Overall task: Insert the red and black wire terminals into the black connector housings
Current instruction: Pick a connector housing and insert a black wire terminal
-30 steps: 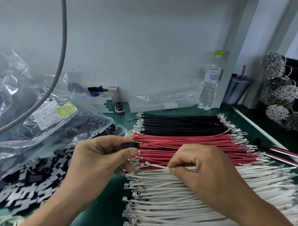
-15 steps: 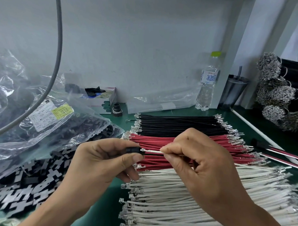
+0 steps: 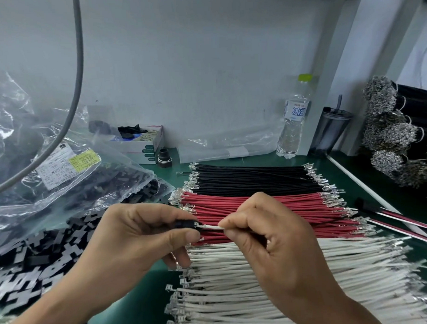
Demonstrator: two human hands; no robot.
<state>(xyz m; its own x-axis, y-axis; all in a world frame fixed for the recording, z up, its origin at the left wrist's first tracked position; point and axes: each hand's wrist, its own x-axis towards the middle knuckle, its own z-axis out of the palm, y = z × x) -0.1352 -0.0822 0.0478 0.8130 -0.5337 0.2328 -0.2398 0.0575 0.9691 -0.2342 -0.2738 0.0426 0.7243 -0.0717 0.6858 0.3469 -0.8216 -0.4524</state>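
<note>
My left hand (image 3: 142, 234) pinches a small black connector housing (image 3: 185, 224) between thumb and forefinger. My right hand (image 3: 270, 235) pinches a white wire (image 3: 211, 226) close to its tip, and that tip sits at the housing's right opening. Behind the hands lie rows of red wires (image 3: 269, 206) and black wires (image 3: 251, 178) with metal terminals at both ends. White wires (image 3: 260, 281) fill the mat in front of them, under my right hand.
Loose black housings (image 3: 41, 260) are heaped at the left, beside a clear plastic bag (image 3: 63, 181) holding more. A water bottle (image 3: 293, 125), a dark cup (image 3: 330, 131) and a small box (image 3: 144, 145) stand at the back wall. Wire bundles (image 3: 390, 136) are stacked at right.
My right hand lifted a white wire off the pile and carried it left to the housing in my left hand. Its tip now sits at the housing's opening.
</note>
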